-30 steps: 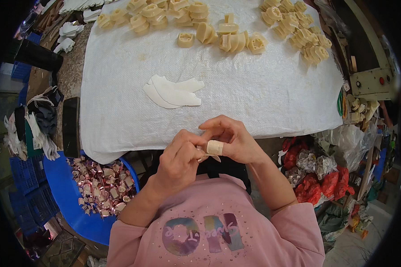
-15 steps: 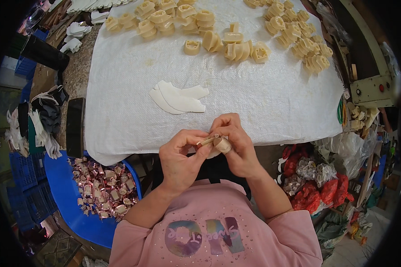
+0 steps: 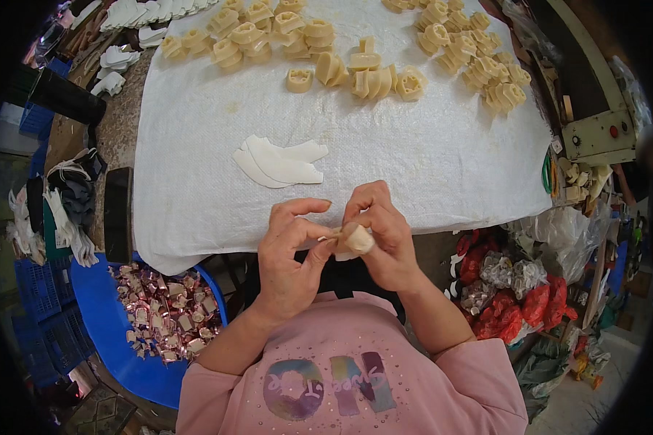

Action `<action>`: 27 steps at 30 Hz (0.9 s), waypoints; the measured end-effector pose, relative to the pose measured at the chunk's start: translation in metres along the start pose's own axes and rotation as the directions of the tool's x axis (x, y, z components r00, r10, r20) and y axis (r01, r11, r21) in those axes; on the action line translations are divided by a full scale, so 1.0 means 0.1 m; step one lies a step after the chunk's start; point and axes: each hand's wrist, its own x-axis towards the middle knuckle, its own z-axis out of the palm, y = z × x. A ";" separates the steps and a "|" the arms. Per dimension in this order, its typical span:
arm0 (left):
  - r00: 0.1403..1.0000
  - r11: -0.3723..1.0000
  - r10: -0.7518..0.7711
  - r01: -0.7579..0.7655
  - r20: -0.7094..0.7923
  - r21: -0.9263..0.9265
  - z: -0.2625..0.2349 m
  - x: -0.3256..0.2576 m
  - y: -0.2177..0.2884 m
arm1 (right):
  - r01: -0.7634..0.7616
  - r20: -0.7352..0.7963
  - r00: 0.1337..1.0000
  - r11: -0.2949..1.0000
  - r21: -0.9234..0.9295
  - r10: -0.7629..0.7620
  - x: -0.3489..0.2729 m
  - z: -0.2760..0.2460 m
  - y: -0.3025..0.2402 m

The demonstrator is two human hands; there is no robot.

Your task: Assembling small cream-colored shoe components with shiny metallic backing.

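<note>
Both hands are pinching a small cream piece (image 3: 352,239) just off the near edge of the white cloth (image 3: 428,167).

Compared with a moment ago, the left hand (image 3: 290,254) and right hand (image 3: 384,232) are closing their fingers tighter, rolling it rounder, with flat white pieces (image 3: 279,161) waiting mid-cloth.

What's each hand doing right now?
Left hand: closed on the small beige rolled piece.
Right hand: closed on the same piece.
</note>
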 end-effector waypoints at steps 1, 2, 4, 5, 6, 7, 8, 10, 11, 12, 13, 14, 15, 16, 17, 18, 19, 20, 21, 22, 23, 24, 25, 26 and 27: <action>1.000 1.000 0.000 0.000 -0.003 0.000 -0.02 0.02 -0.01 | -0.064 0.051 0.997 0.970 0.233 0.053 -0.03 -0.03 0.05; 0.992 0.991 0.119 -0.116 -0.034 0.073 -0.03 0.06 -0.02 | -0.135 0.114 0.989 0.883 0.449 0.093 -0.03 -0.07 0.07; 0.969 0.962 0.240 -0.231 -0.050 0.144 -0.05 0.08 -0.02 | -0.229 0.096 0.972 0.774 0.591 0.215 -0.01 -0.14 0.02; 0.937 0.909 0.350 -0.338 -0.004 0.245 -0.06 0.09 -0.02 | -0.350 0.171 0.936 0.780 0.518 0.306 0.03 -0.17 0.03; 0.892 0.833 0.450 -0.440 0.053 0.336 -0.06 0.10 -0.02 | -0.464 0.236 0.886 0.771 0.436 0.399 0.05 -0.20 0.04; 0.891 0.833 0.451 -0.443 0.055 0.331 -0.05 0.08 -0.03 | -0.579 0.376 0.815 0.629 0.519 0.440 0.07 -0.18 0.03; 0.914 0.884 0.404 -0.401 0.041 0.241 -0.03 0.05 -0.06 | -0.579 0.370 0.816 0.630 0.518 0.444 0.06 -0.19 0.04; 0.935 0.924 0.353 -0.355 0.040 0.144 -0.05 0.00 -0.08 | -0.480 0.313 0.877 0.707 0.519 0.366 0.02 -0.18 0.09; 0.967 0.968 0.247 -0.250 0.067 0.035 -0.09 -0.02 -0.07 | -0.401 0.248 0.916 0.750 0.527 0.316 0.03 -0.17 0.06; 0.984 0.989 0.141 -0.134 0.106 -0.069 -0.11 -0.03 -0.07 | -0.401 0.242 0.916 0.749 0.528 0.320 0.03 -0.19 0.06; 0.984 0.989 0.141 -0.134 0.105 -0.066 -0.10 -0.01 -0.07 | -0.270 0.174 0.960 0.888 0.371 0.219 0.05 -0.22 0.09; 0.993 0.979 0.034 -0.010 0.115 -0.205 -0.10 0.02 -0.07 | -0.124 0.126 0.987 0.974 0.192 0.100 0.07 -0.23 0.10; 0.988 0.935 -0.070 0.113 0.139 -0.337 -0.09 0.05 -0.07 | -0.121 0.129 0.987 0.973 0.196 0.097 0.08 -0.23 0.06; 0.989 0.937 -0.072 0.112 0.131 -0.331 -0.08 0.05 -0.08 | -0.105 0.137 0.987 0.978 0.182 0.081 0.09 -0.21 -0.01; 0.942 0.851 -0.146 0.274 0.301 -0.447 -0.05 0.05 -0.09 | -0.089 0.147 0.987 0.982 0.168 0.065 0.09 -0.18 -0.06; 0.863 0.731 -0.184 0.440 0.470 -0.522 -0.02 0.05 -0.09 | -0.086 0.152 0.987 0.981 0.177 0.059 0.08 -0.14 -0.06; 0.861 0.695 -0.194 0.459 0.471 -0.553 0.01 0.06 -0.03 | -0.065 0.118 0.992 0.979 0.193 0.043 0.05 -0.11 -0.05; 0.861 0.695 -0.197 0.460 0.469 -0.552 0.05 0.05 -0.02 | -0.045 0.085 0.996 0.977 0.207 0.028 0.02 -0.07 -0.05; 0.877 0.691 -0.228 0.452 0.423 -0.565 0.08 0.02 -0.02 | -0.086 0.066 0.995 0.964 0.250 0.072 -0.01 -0.03 -0.04; 0.891 0.687 -0.256 0.441 0.376 -0.578 0.09 0.00 -0.03 | -0.086 0.067 0.995 0.964 0.252 0.072 -0.03 -0.01 -0.02; 0.891 0.687 -0.257 0.441 0.375 -0.578 0.09 -0.01 -0.06 | -0.095 0.070 0.994 0.961 0.258 0.079 -0.04 0.00 0.00; 0.889 0.651 -0.244 0.446 0.387 -0.614 0.08 -0.03 -0.09 | -0.103 0.072 0.994 0.959 0.264 0.087 -0.05 0.00 0.01; 0.888 0.614 -0.231 0.451 0.398 -0.648 0.08 -0.04 -0.12 | -0.103 0.073 0.994 0.958 0.266 0.086 -0.05 0.00 0.02; 0.888 0.615 -0.233 0.450 0.396 -0.647 0.07 -0.03 -0.11 | -0.119 0.092 0.991 0.949 0.293 0.095 -0.06 0.00 0.02; 0.893 0.564 -0.219 0.445 0.394 -0.695 0.06 -0.02 -0.09 | -0.135 0.112 0.988 0.938 0.320 0.104 -0.07 0.01 0.03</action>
